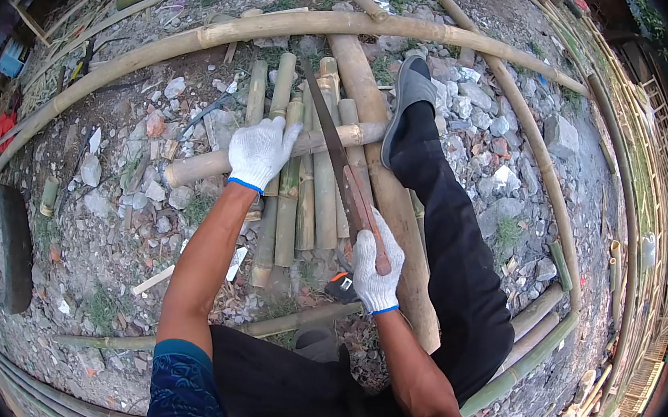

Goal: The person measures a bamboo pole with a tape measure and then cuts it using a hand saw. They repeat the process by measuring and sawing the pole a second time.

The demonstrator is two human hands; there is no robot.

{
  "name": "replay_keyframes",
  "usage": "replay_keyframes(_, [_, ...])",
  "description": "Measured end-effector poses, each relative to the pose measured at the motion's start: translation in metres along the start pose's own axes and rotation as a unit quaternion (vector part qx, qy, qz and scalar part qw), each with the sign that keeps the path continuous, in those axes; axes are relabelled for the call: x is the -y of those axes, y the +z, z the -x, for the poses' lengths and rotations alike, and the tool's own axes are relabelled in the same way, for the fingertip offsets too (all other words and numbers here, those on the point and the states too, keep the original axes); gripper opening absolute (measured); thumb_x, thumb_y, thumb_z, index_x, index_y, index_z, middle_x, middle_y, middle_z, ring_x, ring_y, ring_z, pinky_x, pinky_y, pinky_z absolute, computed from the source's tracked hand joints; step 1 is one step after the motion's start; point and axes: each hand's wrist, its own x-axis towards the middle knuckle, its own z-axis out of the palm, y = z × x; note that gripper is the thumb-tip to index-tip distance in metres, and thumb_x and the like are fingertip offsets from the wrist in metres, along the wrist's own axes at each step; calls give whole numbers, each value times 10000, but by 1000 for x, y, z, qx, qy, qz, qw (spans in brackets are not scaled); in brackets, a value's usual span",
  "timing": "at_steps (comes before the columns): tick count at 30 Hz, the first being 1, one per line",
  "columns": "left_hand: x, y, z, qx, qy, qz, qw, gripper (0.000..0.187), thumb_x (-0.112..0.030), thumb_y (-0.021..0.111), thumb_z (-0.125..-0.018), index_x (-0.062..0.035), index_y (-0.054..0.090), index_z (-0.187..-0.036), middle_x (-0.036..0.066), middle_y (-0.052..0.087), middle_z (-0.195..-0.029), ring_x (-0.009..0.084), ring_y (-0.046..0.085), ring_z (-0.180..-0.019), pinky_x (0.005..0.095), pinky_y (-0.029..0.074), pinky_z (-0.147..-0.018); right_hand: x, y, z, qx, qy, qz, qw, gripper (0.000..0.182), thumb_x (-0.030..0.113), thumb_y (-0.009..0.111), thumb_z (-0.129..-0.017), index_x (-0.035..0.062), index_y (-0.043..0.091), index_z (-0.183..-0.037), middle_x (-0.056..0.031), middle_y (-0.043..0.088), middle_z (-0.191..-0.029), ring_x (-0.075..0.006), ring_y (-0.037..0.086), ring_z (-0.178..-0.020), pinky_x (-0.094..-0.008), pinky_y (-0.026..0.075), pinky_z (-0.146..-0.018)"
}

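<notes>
My left hand [261,152], in a white knit glove with a blue cuff, grips a bamboo pole [200,167] from above. That pole lies crosswise over several cut bamboo pieces [308,198] and reaches a thick bamboo trunk [394,199] on the right. In my right hand [378,264], gloved the same way, is the wooden handle of a handsaw [330,131]. Its long dark blade points away from me and overlaps the crosswise pole, to the right of my left hand. My fingers hide part of the handle.
My sandalled foot [415,95] is beside the thick trunk's far end. An orange and black tape measure [340,286] lies near my right hand. A long curved bamboo pole [288,26] spans the far side. Rubble [475,101] covers the ground; a tyre [7,249] is at left.
</notes>
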Motion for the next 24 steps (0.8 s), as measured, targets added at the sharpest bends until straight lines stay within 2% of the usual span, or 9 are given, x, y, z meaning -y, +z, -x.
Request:
replay_keyframes(4, [-7,-13,1,31,89,19,995,470,-507,571,-1030,-85,671,-850,155,713,-729,354,721,-630,470,571,-578,3,1,-2,-17,-14,-13,1000,472,306,646,-1038,3,636,-1400,-193,764,-1081,-211,729,-945,-372,561,-855])
replay_keyframes(7, [-1,-7,15,80,90,37,992,451,-503,591,-1018,-82,667,-876,166,725,-754,346,732,-643,484,576,-592,-1,-4,6,7,-18,10,1000,465,295,653,-1033,4,639,-1394,-205,758,-1067,-246,746,-931,-375,566,-847])
replay_keyframes(9, [5,2,15,183,58,54,980,497,-516,507,-1040,-59,692,-987,220,744,-858,410,744,-798,545,582,-722,-3,-4,11,12,-80,27,996,460,284,658,-1029,4,638,-1393,-212,757,-1046,-271,750,-903,-382,571,-837])
replay_keyframes(12, [6,-7,-2,291,10,106,951,611,-550,378,-1058,-49,726,-1087,281,740,-986,492,702,-989,588,544,-890,-5,-3,24,28,-28,23,999,452,268,687,-1010,5,650,-1376,-217,754,-1035,-296,759,-891,-381,578,-817])
replay_keyframes(14, [14,6,-8,302,-5,117,946,646,-569,374,-1053,-44,750,-1069,294,735,-1029,492,699,-1015,581,536,-924,-4,-5,23,52,14,17,998,449,249,712,-989,6,659,-1363,-218,759,-1054,-330,777,-899,-382,595,-800])
replay_keyframes(17, [21,13,-18,333,-22,138,932,699,-599,365,-1044,-34,777,-1057,312,723,-1088,494,686,-1064,569,521,-971,-8,-13,30,39,-85,79,992,450,236,715,-980,2,661,-1361,-224,762,-1078,-349,782,-918,-397,606,-803])
replay_keyframes(22, [24,11,-11,349,-36,154,924,755,-640,369,-1029,-8,779,-1074,315,721,-1113,493,680,-1095,551,518,-985,20,-9,25,50,-75,71,993,447,194,690,-986,-12,637,-1378,-229,760,-1143,-376,771,-1015,-407,604,-862])
replay_keyframes(23, [23,11,-14,350,-42,157,923,761,-648,372,-1026,-7,780,-1076,314,723,-1111,493,680,-1096,549,519,-984,28,2,11,54,-11,48,997,437,205,691,-991,-8,643,-1369,-237,765,-1073,-379,778,-962,-405,599,-823])
replay_keyframes(24, [19,11,-15,352,-47,161,921,767,-655,375,-1023,-6,780,-1078,312,725,-1109,494,680,-1097,546,520,-983,27,24,-18,45,-24,42,998,435,211,694,-992,-7,646,-1365,-248,760,-1031,-377,778,-936,-409,594,-803])
